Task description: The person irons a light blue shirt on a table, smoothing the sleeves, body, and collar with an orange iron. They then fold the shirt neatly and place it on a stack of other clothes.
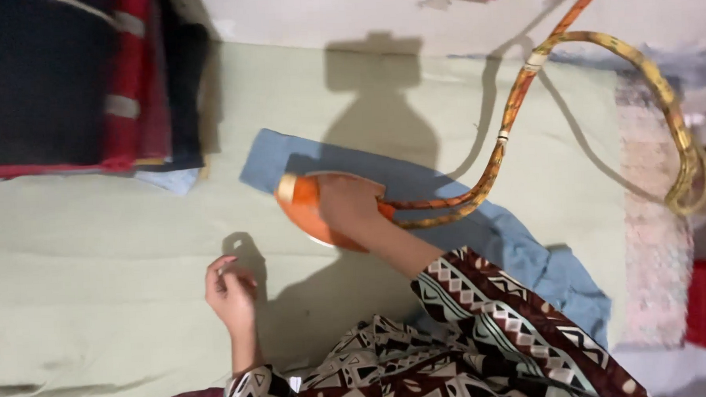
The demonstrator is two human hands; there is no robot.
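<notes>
Pale green cloth [117, 256] covers the ironing surface across most of the frame. At the centre my right hand [352, 206] is clamped around the handle of the orange iron [310, 208], which sits flat on a blue garment [481, 232] running toward the lower right. Its orange patterned cord [515, 104] loops off to the upper right. My left hand [230, 289] rests on the green cloth at lower centre, fingers loosely curled, holding nothing. Folded dark and red clothes [78, 83] are stacked at upper left.
</notes>
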